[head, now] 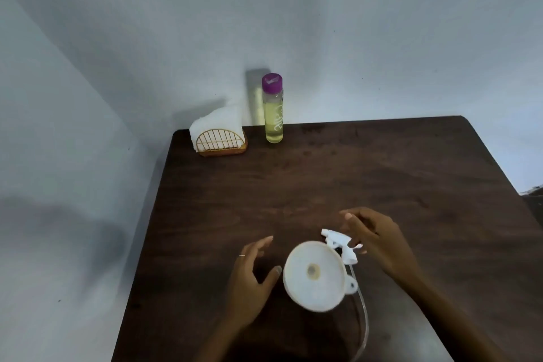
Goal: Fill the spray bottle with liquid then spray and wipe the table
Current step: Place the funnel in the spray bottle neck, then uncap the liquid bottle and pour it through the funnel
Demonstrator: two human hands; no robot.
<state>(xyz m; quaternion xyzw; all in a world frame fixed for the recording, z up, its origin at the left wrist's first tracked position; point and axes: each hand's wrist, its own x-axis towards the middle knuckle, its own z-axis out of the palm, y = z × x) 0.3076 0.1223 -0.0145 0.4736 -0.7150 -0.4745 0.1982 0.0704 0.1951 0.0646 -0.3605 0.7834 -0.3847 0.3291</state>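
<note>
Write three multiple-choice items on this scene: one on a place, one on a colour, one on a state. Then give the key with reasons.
1. Where does the napkin holder stand?
A. far left corner of the table
B. near right corner
C. on the floor

2. What colour is the cap of the tall bottle?
A. green
B. purple
C. black

3. How is the tall bottle?
A. lying down, open
B. upright, uncapped
C. upright, capped

Key: 1 A, it sits at the far left corner, left of the bottle. 2 B, the cap is purple over yellowish liquid. 3 C, it stands with the cap on, away from both hands.
</note>
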